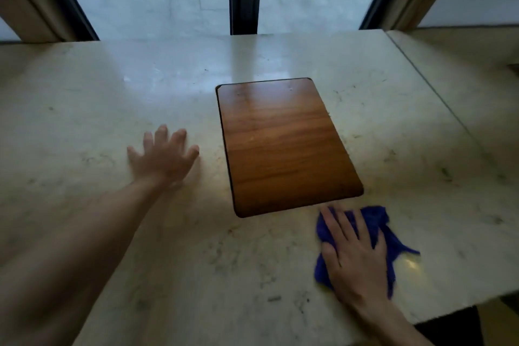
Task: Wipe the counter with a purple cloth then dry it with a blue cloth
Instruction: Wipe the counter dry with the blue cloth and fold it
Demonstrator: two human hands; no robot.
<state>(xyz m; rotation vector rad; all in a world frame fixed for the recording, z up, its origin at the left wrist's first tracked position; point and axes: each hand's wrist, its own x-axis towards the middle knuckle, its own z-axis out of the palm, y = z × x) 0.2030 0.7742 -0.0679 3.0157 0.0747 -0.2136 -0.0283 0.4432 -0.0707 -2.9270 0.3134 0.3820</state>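
Drying looks under way: right hand point(355, 257) lies flat, fingers spread, pressing the blue cloth point(376, 229) on the counter point(84, 109).

No purple cloth shows, so wiping seems done. Left hand point(163, 156) rests open, holding nothing. A wooden board point(283, 146) sits on pale, speckled stone below a window point(157, 0).

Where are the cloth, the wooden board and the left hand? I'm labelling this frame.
cloth point(377, 222): head view, bunched far edge.
wooden board point(283, 146): head view, centre of top face.
left hand point(164, 157): head view, back of hand.
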